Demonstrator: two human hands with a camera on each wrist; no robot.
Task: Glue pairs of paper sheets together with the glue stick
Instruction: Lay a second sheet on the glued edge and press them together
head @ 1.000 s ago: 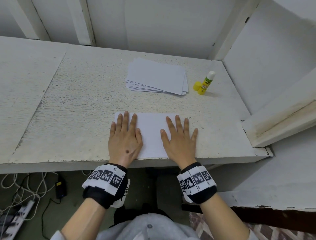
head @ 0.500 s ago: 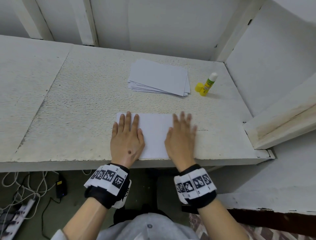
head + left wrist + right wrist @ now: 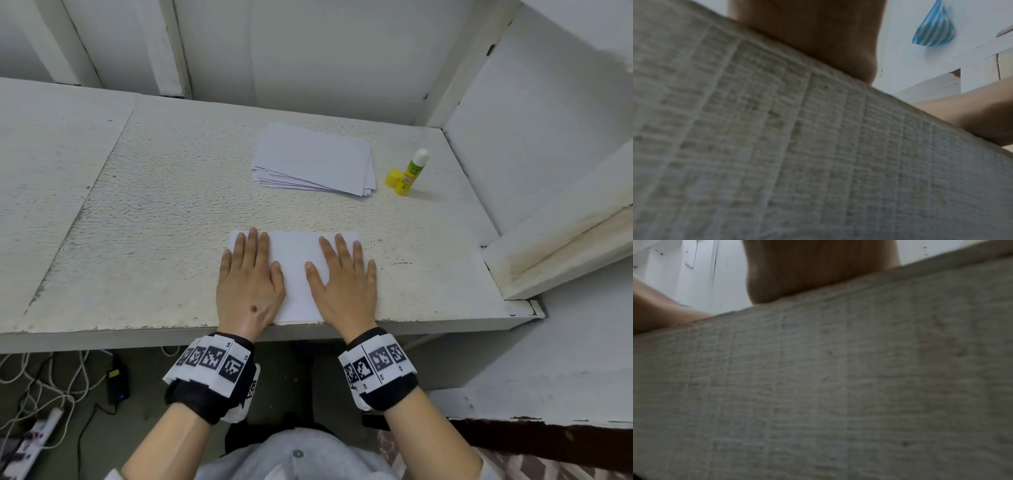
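Left hand [image 3: 251, 284] and right hand [image 3: 342, 286], fingers straight and flat, press the near paper sheet [image 3: 296, 270] at the table edge [image 3: 137, 329] — probably bonding a glued pair — while the uncapped glue stick [image 3: 411, 173] stands beside the paper stack [image 3: 315, 159].

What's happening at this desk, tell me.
A person is gluing paper sheets. Both the left hand and the right hand lie flat, fingers straight, pressing the sheet at the near edge of the desk. Farther back lies a stack of sheets; right of it stands the uncapped glue stick, its yellow cap beside it.
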